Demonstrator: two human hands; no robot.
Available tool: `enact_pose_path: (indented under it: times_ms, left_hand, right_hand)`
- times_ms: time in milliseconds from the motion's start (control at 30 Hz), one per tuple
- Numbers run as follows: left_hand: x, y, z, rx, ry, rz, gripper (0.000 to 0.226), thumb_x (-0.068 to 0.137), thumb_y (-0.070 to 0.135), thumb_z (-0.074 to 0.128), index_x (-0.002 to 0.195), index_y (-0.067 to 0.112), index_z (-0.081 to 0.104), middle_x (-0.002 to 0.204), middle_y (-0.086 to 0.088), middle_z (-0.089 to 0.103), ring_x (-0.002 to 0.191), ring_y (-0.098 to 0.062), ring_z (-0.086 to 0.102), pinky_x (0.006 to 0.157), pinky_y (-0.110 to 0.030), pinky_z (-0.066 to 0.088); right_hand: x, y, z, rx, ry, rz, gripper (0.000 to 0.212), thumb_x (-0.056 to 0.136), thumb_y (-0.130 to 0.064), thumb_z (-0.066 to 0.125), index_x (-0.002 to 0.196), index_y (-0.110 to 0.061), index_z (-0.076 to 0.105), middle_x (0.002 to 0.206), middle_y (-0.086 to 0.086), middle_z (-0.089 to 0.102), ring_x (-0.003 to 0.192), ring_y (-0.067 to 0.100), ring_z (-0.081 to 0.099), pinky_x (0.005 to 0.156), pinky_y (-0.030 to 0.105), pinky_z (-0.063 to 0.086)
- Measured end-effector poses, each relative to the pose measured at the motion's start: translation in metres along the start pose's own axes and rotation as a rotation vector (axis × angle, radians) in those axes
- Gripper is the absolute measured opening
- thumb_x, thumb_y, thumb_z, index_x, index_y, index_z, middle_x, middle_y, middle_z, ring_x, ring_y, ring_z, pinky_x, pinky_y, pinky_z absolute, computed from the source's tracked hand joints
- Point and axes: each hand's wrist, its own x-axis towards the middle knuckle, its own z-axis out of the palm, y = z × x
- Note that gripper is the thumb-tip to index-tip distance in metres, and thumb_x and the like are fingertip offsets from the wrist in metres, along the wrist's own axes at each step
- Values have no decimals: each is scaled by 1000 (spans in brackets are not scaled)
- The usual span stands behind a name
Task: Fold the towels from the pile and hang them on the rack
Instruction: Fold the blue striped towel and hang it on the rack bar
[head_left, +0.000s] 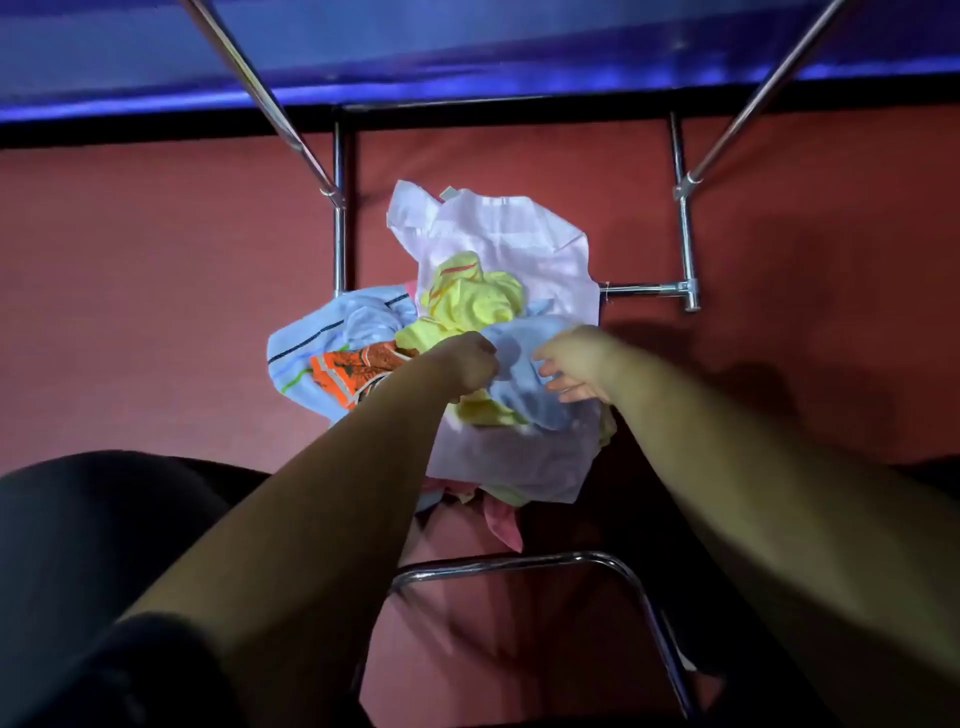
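A pile of crumpled towels lies on the red floor between the legs of a chrome rack (684, 244). On top sit a pale pink towel (514, 234), a yellow towel (475, 296), a light blue towel (524, 374), a blue-striped white towel (322, 332) and an orange patterned one (353, 374). My left hand (467, 364) is closed on the left edge of the light blue towel. My right hand (576, 366) rests on its right side, fingers curled into the cloth.
Two chrome rack bars (260, 88) slant up toward the top corners. A curved chrome tube (519, 564) crosses near me, below the pile. A blue wall band (467, 52) runs along the top. Dark clothing fills the lower left.
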Motion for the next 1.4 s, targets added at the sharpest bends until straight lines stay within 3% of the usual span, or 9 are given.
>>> enact_pose_path:
  times_ms: [200, 400, 500, 767, 900, 1067, 1200, 1300, 1400]
  left_hand:
    - [18, -46, 35, -87, 100, 18, 61, 98, 23, 68, 156, 19, 51, 155, -13, 53, 132, -29, 59, 104, -29, 48]
    - [9, -62, 39, -541, 277, 85, 16, 90, 4, 79, 104, 13, 81, 97, -8, 77, 83, -15, 69, 69, -13, 53]
    - [-2, -46, 28, -676, 240, 114, 18, 88, -4, 77, 87, 13, 73, 76, -7, 66, 66, -17, 59, 65, -23, 50]
    - [-57, 13, 4, -804, 185, 235, 22, 87, -7, 51, 87, 14, 58, 76, -8, 57, 69, -24, 56, 69, -35, 52]
    - [-89, 35, -16, -625, 250, 364, 25, 84, 4, 52, 95, 18, 70, 94, -11, 70, 87, -26, 66, 84, -36, 57]
    - [-147, 57, -43, -550, 264, 527, 24, 87, 10, 57, 103, 17, 74, 92, -11, 71, 86, -20, 64, 87, -33, 53]
    - [-206, 82, -67, -493, 261, 677, 39, 96, -3, 48, 118, 17, 74, 74, 6, 70, 70, -5, 63, 72, -20, 50]
    - [-252, 101, -81, -462, 180, 780, 47, 93, -1, 49, 125, 21, 75, 90, -6, 75, 86, -17, 70, 86, -31, 57]
    - [-293, 119, -92, -393, 226, 872, 45, 95, -2, 51, 129, 18, 74, 89, -8, 72, 84, -19, 65, 81, -28, 56]
  right_hand:
    - [38, 40, 22, -204, 53, -110, 43, 107, -16, 56, 147, -30, 60, 102, 5, 60, 93, 26, 56, 88, 41, 51]
    - [37, 54, 41, -80, 15, -116, 64, 102, -16, 63, 157, -42, 44, 117, 12, 66, 77, 23, 59, 58, 33, 46]
    - [33, 44, 41, -107, -32, -169, 73, 101, -16, 62, 161, -47, 34, 116, 24, 72, 83, 28, 61, 71, 38, 47]
    - [-30, 12, 11, 19, 99, -407, 78, 96, -6, 65, 149, -57, 39, 87, 5, 63, 68, 19, 55, 61, 30, 47]
    - [-71, 1, -2, -183, 228, -598, 22, 82, -19, 86, 98, -30, 76, 71, -2, 59, 56, 8, 49, 55, 22, 43]
    - [-124, -17, -10, -276, 269, -790, 37, 79, -14, 86, 61, -22, 54, 82, -2, 46, 74, 14, 48, 60, 20, 39]
    - [-177, -26, -21, -158, 191, -875, 29, 83, -4, 82, 84, -20, 57, 78, 9, 58, 75, 19, 55, 68, 35, 42]
    - [-216, -36, -30, -113, 46, -926, 49, 88, -2, 77, 124, -32, 61, 101, 7, 74, 83, 16, 70, 72, 35, 57]
    - [-255, -47, -34, -78, 59, -951, 37, 91, -3, 74, 115, -30, 67, 87, -1, 75, 77, 18, 71, 72, 40, 62]
